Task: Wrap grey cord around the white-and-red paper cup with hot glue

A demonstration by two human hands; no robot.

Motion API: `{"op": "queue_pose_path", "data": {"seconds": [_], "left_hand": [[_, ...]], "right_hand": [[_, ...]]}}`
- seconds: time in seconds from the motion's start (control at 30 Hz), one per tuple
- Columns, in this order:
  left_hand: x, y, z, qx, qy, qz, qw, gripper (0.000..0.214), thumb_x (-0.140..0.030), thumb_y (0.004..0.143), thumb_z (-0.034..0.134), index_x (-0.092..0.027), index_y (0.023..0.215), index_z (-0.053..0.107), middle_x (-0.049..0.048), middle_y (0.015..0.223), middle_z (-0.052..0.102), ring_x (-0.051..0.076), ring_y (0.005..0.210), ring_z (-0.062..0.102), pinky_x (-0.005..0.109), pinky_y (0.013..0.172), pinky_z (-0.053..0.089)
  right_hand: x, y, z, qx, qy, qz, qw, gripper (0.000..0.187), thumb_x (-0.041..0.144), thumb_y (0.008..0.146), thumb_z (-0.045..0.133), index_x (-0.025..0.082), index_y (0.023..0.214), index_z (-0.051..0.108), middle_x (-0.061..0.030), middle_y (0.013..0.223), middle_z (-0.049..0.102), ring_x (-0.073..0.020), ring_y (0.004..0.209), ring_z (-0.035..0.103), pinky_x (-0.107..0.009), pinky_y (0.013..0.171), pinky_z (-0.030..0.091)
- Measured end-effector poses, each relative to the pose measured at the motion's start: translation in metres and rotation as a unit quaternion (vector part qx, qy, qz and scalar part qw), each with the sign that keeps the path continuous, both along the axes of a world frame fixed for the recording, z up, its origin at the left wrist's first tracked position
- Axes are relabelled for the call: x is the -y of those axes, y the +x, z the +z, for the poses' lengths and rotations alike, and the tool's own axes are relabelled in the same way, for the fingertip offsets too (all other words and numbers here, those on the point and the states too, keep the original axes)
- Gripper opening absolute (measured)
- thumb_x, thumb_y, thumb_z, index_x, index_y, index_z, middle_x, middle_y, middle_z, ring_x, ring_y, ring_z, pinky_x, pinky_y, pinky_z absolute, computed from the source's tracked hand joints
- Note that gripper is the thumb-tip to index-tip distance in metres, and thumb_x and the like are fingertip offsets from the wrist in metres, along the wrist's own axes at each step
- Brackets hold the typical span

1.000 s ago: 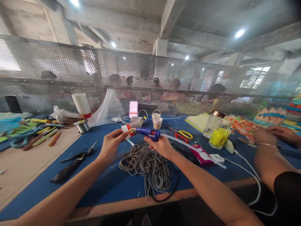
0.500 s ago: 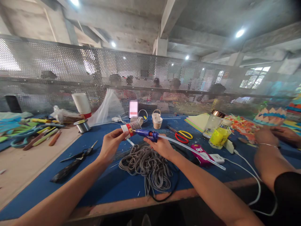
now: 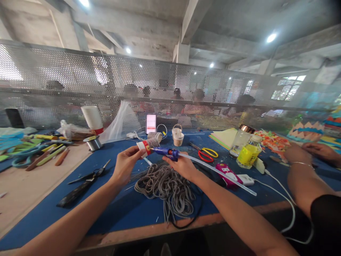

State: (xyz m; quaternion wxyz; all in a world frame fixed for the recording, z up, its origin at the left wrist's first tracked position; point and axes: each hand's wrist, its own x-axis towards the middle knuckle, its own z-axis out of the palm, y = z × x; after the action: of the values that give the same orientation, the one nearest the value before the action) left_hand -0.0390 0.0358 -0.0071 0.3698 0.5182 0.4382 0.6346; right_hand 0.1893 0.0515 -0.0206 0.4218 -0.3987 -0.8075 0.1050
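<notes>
My left hand (image 3: 124, 161) is closed around a paper cup (image 3: 141, 146) with a red band, tipped on its side above the table. Grey cord seems to be wound around the cup's far part. In my right hand (image 3: 185, 167) is a blue hot glue gun (image 3: 171, 153), its nozzle at the cup's side, touching or very close. A long clear glue stick (image 3: 221, 172) runs out of the gun's back. Below both hands lies a loose heap of grey cord (image 3: 165, 185), with strands leading up toward the cup.
Black-handled scissors (image 3: 89, 181) lie left, red-and-yellow scissors (image 3: 206, 153) right. Small baskets (image 3: 178, 137), a phone (image 3: 151, 124), stacked cups (image 3: 92, 117) and jars (image 3: 249, 153) stand farther back. A co-worker's arm (image 3: 303, 177) reaches in at right. White cables run beside a power strip (image 3: 229, 176).
My hands, the cup and the glue gun stay almost in place. The co-worker's nearer hand at the right has shifted slightly left.
</notes>
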Motion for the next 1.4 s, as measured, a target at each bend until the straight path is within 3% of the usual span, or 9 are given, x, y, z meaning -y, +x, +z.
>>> {"op": "queue_pose_path", "data": {"seconds": [0.6, 1.4], "left_hand": [[-0.0014, -0.0001, -0.0018, 0.004, -0.004, -0.003, 1.000, 0.030, -0.036, 0.069, 0.078, -0.016, 0.091, 0.077, 0.0044, 0.086, 0.074, 0.015, 0.071, 0.059, 0.025, 0.066, 0.042], [-0.0023, -0.0012, -0.0043, -0.029, 0.007, -0.014, 0.999, 0.027, -0.035, 0.073, 0.075, -0.017, 0.093, 0.076, 0.0041, 0.088, 0.075, 0.014, 0.071, 0.058, 0.024, 0.064, 0.042]], "right_hand": [[-0.0031, -0.0002, -0.0036, 0.014, 0.009, -0.003, 1.000, 0.041, 0.057, 0.089, 0.052, 0.021, 0.074, 0.066, -0.0014, 0.056, 0.060, -0.0185, 0.059, 0.060, -0.027, 0.062, 0.044], [0.0010, 0.0004, -0.0003, 0.021, -0.005, -0.035, 0.999, 0.040, 0.056, 0.089, 0.054, 0.019, 0.082, 0.068, -0.0029, 0.065, 0.067, -0.0185, 0.065, 0.065, -0.025, 0.063, 0.046]]}}
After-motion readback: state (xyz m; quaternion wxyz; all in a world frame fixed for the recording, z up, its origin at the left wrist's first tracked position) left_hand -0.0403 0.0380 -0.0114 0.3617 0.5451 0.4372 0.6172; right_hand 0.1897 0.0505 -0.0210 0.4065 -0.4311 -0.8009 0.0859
